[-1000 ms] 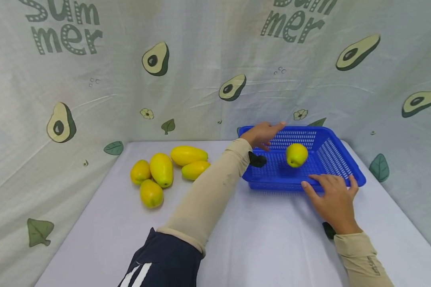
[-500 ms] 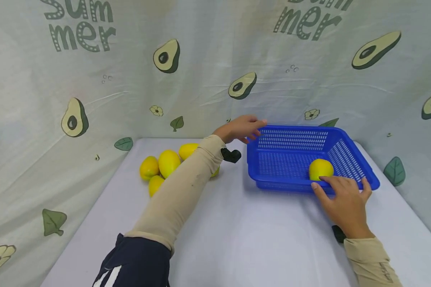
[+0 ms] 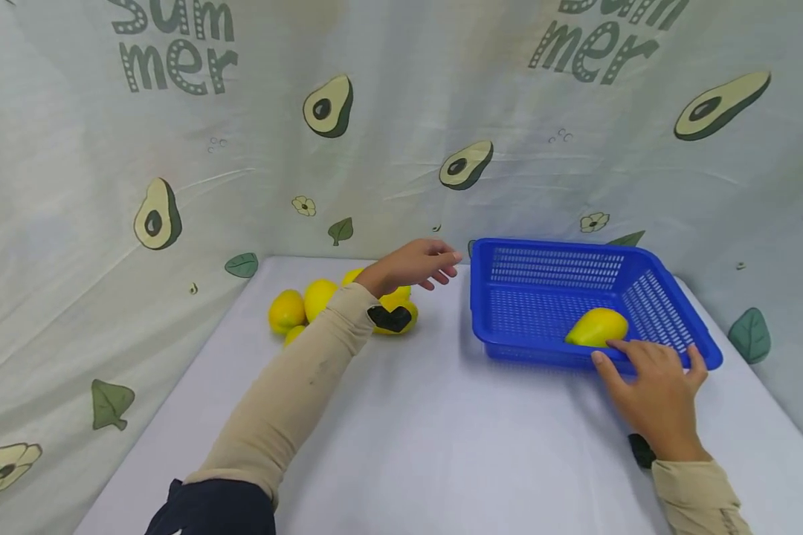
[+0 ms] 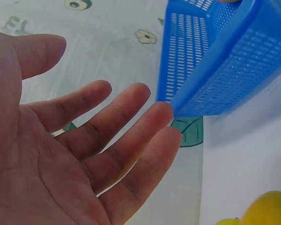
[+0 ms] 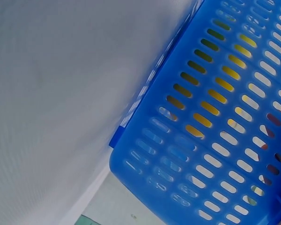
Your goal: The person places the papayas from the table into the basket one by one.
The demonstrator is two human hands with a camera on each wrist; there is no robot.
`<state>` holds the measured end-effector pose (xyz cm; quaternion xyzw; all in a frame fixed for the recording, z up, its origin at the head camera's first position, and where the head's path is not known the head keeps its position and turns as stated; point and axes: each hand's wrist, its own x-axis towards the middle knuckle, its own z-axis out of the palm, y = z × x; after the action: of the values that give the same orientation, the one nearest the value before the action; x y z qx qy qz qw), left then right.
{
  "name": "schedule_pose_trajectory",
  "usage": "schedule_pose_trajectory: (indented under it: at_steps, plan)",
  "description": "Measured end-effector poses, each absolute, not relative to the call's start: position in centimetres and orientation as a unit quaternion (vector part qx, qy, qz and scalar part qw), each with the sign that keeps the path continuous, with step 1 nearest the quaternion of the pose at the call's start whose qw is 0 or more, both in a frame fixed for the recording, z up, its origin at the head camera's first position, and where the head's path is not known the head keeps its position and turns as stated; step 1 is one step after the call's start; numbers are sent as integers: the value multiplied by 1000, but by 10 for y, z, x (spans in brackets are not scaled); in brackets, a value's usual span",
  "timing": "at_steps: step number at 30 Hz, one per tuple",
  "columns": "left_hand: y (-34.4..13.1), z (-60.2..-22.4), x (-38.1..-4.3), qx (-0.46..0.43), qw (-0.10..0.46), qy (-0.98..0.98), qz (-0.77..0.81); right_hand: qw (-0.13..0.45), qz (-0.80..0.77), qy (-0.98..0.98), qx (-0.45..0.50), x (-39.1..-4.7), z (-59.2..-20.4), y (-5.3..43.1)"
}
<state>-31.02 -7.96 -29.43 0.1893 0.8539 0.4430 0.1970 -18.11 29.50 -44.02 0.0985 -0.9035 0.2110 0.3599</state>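
A single yellow mango (image 3: 599, 327) lies inside the blue plastic basket (image 3: 542, 353), close to its front wall. My right hand (image 3: 659, 390) holds the basket's front rim near the right corner, thumb outside and fingers over the edge. My left hand (image 3: 415, 266) is in the air left of the basket, holding nothing, its fingers spread and slightly bent in the left wrist view. Beneath and behind the left forearm, several yellow mangoes (image 3: 286, 312) sit grouped on the table, partly hidden by the sleeve. Through the slots of the basket wall (image 5: 145, 126), yellow shows in the right wrist view.
A white cloth covers the table (image 3: 442, 446). Behind it hangs a pale curtain (image 3: 388, 89) printed with avocados and leaves, close to the basket's back side.
My left hand has moved left from over the basket toward the mango group. The mango in the basket has rolled right and toward the front wall. The right hand stays at the rim.
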Motion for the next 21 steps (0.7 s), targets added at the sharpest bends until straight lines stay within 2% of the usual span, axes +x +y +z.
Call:
schedule_pose_trajectory:
  at_steps: [11,21]
  plan:
    - [-97,-301,-303,176,182,858,446,352,212,-906,104,-186,-438,293]
    - [-115,-314,-300,177,130,892,394,337,216,-912,87,-180,-437,295]
